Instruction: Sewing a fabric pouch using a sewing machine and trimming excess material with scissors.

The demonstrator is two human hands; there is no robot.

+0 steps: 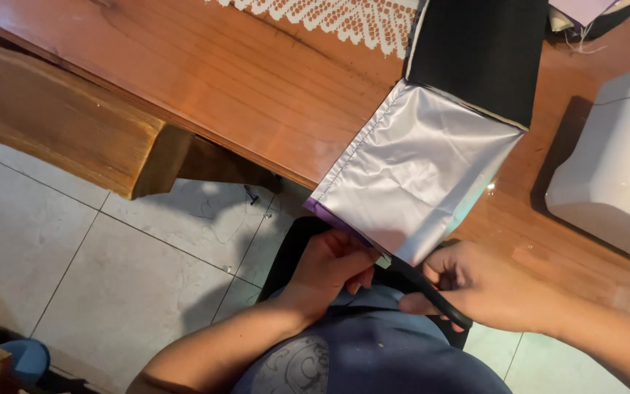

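The silver cloth [417, 171] hangs over the desk's [257, 80] near edge. The left hand [333, 263] pinches its lower hem — fingers closed on it. Just beside, the right hand [475, 284] grips black scissors [421, 281], blades angled up-left along that hem — at the cloth's corner.

arms: 2 in view, both bare from elbow to wrist, no sleeves showing
left hand [333, 264]: bare, no glove, ring or watch visible
right hand [475, 284]: bare, no glove, ring or watch visible
shirt [373, 350]: blue-grey fabric
shirt print [297, 368]: pale grey swirl pattern on front
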